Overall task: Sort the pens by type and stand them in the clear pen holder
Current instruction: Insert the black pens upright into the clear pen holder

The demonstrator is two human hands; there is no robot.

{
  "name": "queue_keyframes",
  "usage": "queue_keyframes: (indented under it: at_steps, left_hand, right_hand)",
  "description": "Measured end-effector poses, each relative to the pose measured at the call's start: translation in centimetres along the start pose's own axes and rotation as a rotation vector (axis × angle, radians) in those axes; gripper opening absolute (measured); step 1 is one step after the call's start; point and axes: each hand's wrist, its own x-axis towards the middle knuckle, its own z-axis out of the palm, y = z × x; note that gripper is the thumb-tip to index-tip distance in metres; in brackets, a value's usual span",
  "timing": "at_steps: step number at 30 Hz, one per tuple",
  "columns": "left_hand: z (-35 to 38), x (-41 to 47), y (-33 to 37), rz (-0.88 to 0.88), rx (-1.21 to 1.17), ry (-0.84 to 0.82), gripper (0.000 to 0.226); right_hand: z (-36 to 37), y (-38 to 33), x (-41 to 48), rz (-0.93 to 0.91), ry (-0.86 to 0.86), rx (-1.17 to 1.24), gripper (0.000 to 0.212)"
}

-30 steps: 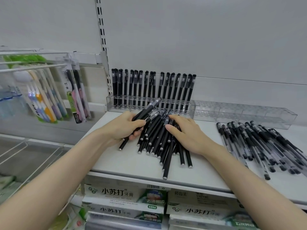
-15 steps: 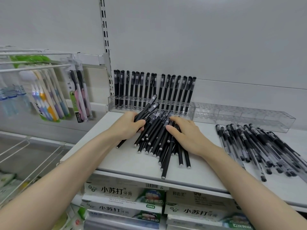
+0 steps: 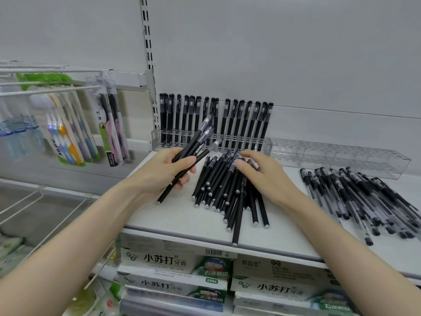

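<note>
On the shelf, the left hand (image 3: 159,172) has its grip round three black pens (image 3: 195,148), caps toward the clear holder (image 3: 156,136); the right hand (image 3: 264,179), grip loose, rests on the pile (image 3: 215,181); better level their ends, then drop one per slot.

head view | from above the shelf (image 3: 177,226) front, facing forward-down | close, at arm's reach | only view
</note>
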Motion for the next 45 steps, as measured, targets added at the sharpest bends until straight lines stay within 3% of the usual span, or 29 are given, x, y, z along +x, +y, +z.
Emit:
queue_keyframes:
  at_steps: [5, 9, 15, 18, 21, 25, 40, 45]
  left_hand:
    - [-0.6, 0.2, 0.9, 0.133, -0.073, -0.098, 0.009]
    - [-1.8, 1.3, 1.4, 0.193, -0.104, -0.111, 0.013]
    - [-7.1, 4.1, 0.7, 0.229, -0.057, 0.037, 0.011]
    - [-9.8, 5.4, -0.2, 0.219, -0.069, 0.087, 0.006]
    - [-11.6, 6.4, -1.2, 0.186, -0.119, 0.03, 0.009]
    - [-12.4, 7.0, -1.9, 0.188, -0.189, -0.032, 0.013]
    - [-12.8, 7.5, -2.9, 0.279, -0.168, -0.045, 0.018]
    - [-12.4, 7.2, -2.9, 0.302, -0.161, -0.019, 0.021]
  right_hand:
    - [-0.3, -3.5, 1.7, -0.014, -0.023, 0.386, 0.039]
    - [0.9, -6.6, 4.5, -0.011, 0.046, 0.621, 0.017]
    - [2.1, -9.8, 8.7, -0.002, 0.223, 0.828, 0.012]
    - [2.8, -10.3, 10.5, 0.001, 0.321, 0.661, 0.011]
    - [4.0, -10.6, 12.1, -0.023, 0.402, 0.403, 0.006]
    - [5.0, -11.0, 13.8, -0.033, 0.429, 0.237, 0.011]
    - [7.3, -11.5, 16.8, -0.191, 0.353, 0.003, 0.043]
    - [7.7, -10.9, 16.5, -0.209, 0.302, -0.075, 0.033]
